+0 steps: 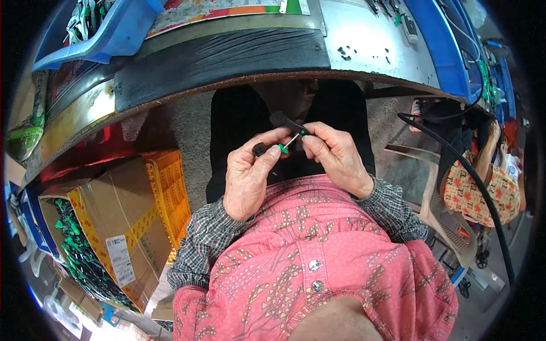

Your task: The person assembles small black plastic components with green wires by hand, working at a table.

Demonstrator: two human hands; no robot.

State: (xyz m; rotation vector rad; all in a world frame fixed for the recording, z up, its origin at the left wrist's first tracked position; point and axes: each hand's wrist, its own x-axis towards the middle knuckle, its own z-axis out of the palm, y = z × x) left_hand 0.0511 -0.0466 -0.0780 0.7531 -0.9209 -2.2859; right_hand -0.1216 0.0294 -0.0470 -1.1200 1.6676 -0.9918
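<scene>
Both my hands are raised over my lap, close together. Between the thumb and fingers of my left hand (248, 177) is a small green part (283, 149) with a thin metal rod (292, 140) slanting up to the right. A round black end (259, 149) sticks out on the other side of those fingers. My right hand (340, 159) pinches a dark curved piece (286, 121) that has a small green spot near the fingertips. The rod's upper end meets or nearly meets this piece; whether they are joined I cannot tell.
Ahead is the workbench edge with a black covering (222, 59). Blue bins (122, 34) stand on it. At left, a cardboard box (122, 210) holds many green-and-black pieces, beside an orange crate (170, 190). A black cable (478, 176) hangs at right, near a chair (426, 193) and another person.
</scene>
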